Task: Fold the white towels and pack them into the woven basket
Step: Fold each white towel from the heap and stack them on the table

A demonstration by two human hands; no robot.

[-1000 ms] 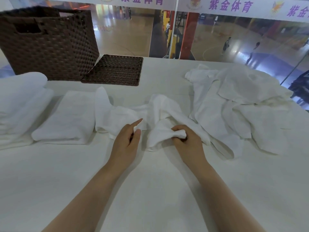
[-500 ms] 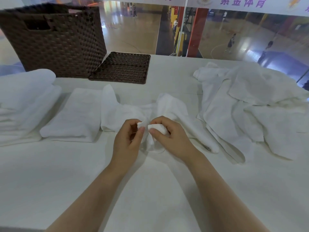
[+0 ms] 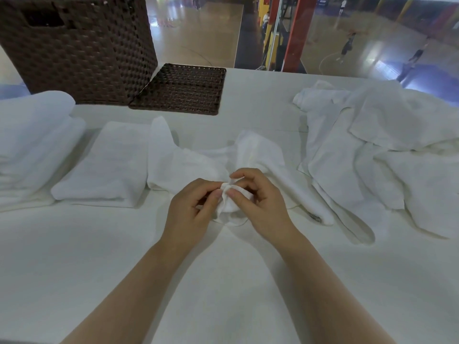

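Observation:
A crumpled white towel (image 3: 188,167) lies across the middle of the white table. My left hand (image 3: 191,212) and my right hand (image 3: 260,202) meet at its near edge, and both pinch the same bunched corner of it between thumb and fingers. A folded white towel (image 3: 106,167) rests flat to the left. Further left sits a stack of folded towels (image 3: 32,142). The dark brown woven basket (image 3: 82,50) stands at the back left, behind the stack.
The basket's flat woven lid (image 3: 181,88) lies on the table right of the basket. A heap of unfolded white towels (image 3: 387,155) covers the right side. Beyond the table's far edge (image 3: 298,72) is glass over a sports hall.
My right hand has moved left to meet my left hand. Both now pinch the towel's corner together, where a second ago they held separate parts of the edge.

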